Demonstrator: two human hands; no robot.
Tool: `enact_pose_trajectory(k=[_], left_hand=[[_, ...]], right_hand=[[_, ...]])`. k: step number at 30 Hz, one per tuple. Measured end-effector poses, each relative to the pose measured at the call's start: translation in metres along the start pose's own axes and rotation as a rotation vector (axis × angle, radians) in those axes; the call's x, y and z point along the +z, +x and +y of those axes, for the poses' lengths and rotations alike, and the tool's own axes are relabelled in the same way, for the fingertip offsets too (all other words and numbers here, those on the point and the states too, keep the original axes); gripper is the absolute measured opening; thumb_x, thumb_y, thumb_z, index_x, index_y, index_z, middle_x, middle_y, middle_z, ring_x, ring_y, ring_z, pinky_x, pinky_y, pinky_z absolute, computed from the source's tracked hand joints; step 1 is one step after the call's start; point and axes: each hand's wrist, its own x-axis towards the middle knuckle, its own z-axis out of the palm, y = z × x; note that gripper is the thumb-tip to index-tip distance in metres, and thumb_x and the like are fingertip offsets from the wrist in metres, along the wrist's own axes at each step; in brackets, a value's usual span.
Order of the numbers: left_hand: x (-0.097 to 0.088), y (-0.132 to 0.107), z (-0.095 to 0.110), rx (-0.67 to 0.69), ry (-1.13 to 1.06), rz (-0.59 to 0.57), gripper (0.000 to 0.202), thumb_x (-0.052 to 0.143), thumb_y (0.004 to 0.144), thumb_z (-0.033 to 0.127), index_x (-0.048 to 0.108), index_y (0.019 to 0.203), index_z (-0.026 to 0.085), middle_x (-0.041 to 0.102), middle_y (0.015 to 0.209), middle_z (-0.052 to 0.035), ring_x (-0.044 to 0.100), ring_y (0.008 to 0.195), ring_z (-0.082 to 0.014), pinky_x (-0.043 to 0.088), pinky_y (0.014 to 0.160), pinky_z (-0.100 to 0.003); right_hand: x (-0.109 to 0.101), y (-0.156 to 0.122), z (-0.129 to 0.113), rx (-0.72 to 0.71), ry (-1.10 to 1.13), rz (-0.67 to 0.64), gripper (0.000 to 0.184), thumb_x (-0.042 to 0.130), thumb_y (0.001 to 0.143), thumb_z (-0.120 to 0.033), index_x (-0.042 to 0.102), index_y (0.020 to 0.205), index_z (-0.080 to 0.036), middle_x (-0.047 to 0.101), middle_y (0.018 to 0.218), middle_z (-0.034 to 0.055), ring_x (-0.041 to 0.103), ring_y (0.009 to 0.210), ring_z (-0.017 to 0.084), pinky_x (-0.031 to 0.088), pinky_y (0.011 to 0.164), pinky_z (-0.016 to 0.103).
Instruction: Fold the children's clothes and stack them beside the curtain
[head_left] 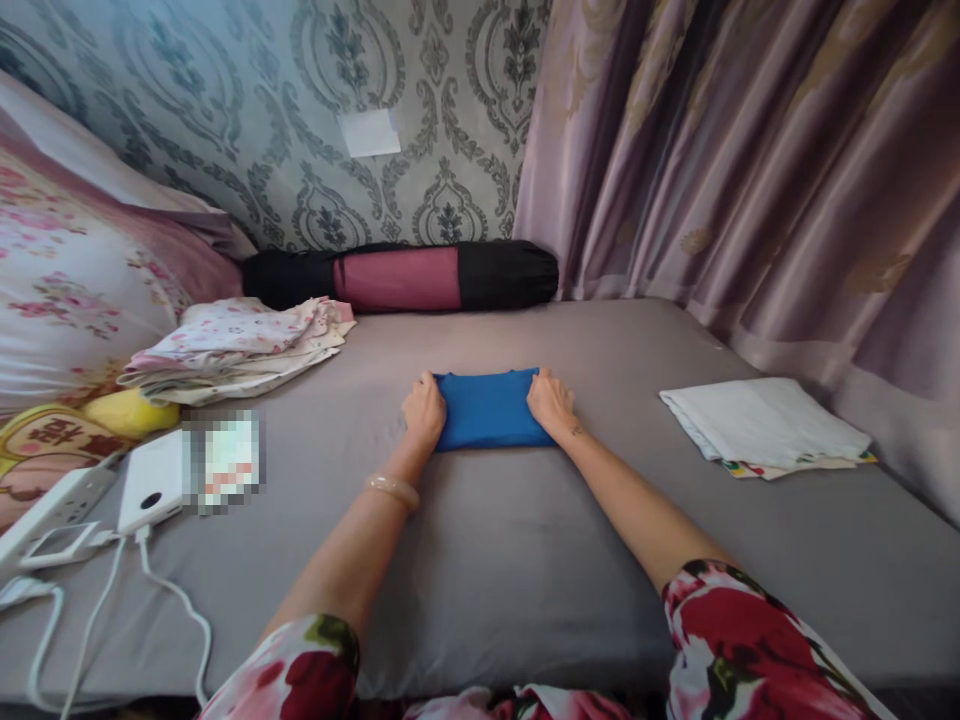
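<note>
Blue cloth [489, 410] gripped at both ends

Left hand [424, 408] and right hand [551, 400], fingers curled together, each clamp a short edge of the folded blue cloth, flat mid-bed [480, 570]. Looks like a fold being squared; another fold calls for level edges. White cloth [761, 425] lies well right.

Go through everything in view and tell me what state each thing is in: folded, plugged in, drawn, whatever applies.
blue cloth: folded into a flat rectangle, held at both ends
left hand: closed on the cloth's left end
right hand: closed on its right end
white cloth: folded, lying apart
floral clothes: folded, stacked
power bank: cable plugged in
curtain: drawn across
</note>
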Motion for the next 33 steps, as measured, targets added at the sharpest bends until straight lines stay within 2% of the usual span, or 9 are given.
enact_pose_trajectory(k=[14, 21, 26, 29, 33], left_hand=[[0.001, 0.007, 0.002, -0.039, 0.049, -0.003, 0.037, 0.028, 0.096, 0.028, 0.056, 0.112, 0.011, 0.067, 0.104, -0.0224, 0.067, 0.096, -0.0322, 0.050, 0.079, -0.041], [-0.001, 0.007, 0.001, -0.091, 0.015, 0.012, 0.037, 0.032, 0.096, 0.033, 0.056, 0.112, 0.011, 0.068, 0.104, -0.0224, 0.067, 0.096, -0.0331, 0.050, 0.078, -0.042], [0.003, 0.007, 0.001, -0.090, -0.002, 0.035, 0.037, 0.032, 0.095, 0.033, 0.057, 0.111, 0.011, 0.068, 0.103, -0.0219, 0.067, 0.096, -0.0332, 0.049, 0.078, -0.041], [0.003, 0.011, -0.003, -0.082, -0.042, 0.021, 0.037, 0.032, 0.095, 0.035, 0.057, 0.111, 0.013, 0.068, 0.105, -0.0218, 0.066, 0.099, -0.0317, 0.049, 0.081, -0.040], [-0.006, 0.020, -0.019, -0.083, -0.222, -0.056, 0.046, 0.025, 0.097, 0.042, 0.060, 0.103, 0.012, 0.068, 0.105, -0.0207, 0.064, 0.103, -0.0289, 0.047, 0.083, -0.036]], right_hand=[[-0.002, 0.010, -0.001, 0.043, 0.044, -0.076, 0.039, 0.024, 0.099, -0.023, 0.049, 0.123, -0.004, 0.065, 0.110, 0.0257, 0.061, 0.109, 0.033, 0.043, 0.090, 0.045], [0.005, 0.014, 0.003, 0.058, 0.066, -0.058, 0.041, 0.025, 0.098, -0.025, 0.048, 0.124, -0.003, 0.063, 0.111, 0.0279, 0.061, 0.109, 0.035, 0.043, 0.090, 0.047], [0.007, 0.012, 0.001, 0.078, 0.066, -0.024, 0.039, 0.027, 0.096, -0.023, 0.047, 0.124, -0.003, 0.065, 0.109, 0.0263, 0.062, 0.107, 0.035, 0.044, 0.089, 0.046], [0.003, 0.012, 0.001, 0.078, 0.068, -0.024, 0.039, 0.029, 0.097, -0.023, 0.047, 0.125, -0.004, 0.065, 0.109, 0.0252, 0.062, 0.107, 0.034, 0.044, 0.089, 0.045], [-0.012, 0.013, 0.007, 0.079, 0.106, -0.109, 0.041, 0.030, 0.099, -0.032, 0.051, 0.122, -0.005, 0.064, 0.112, 0.0242, 0.062, 0.108, 0.031, 0.045, 0.088, 0.040]])
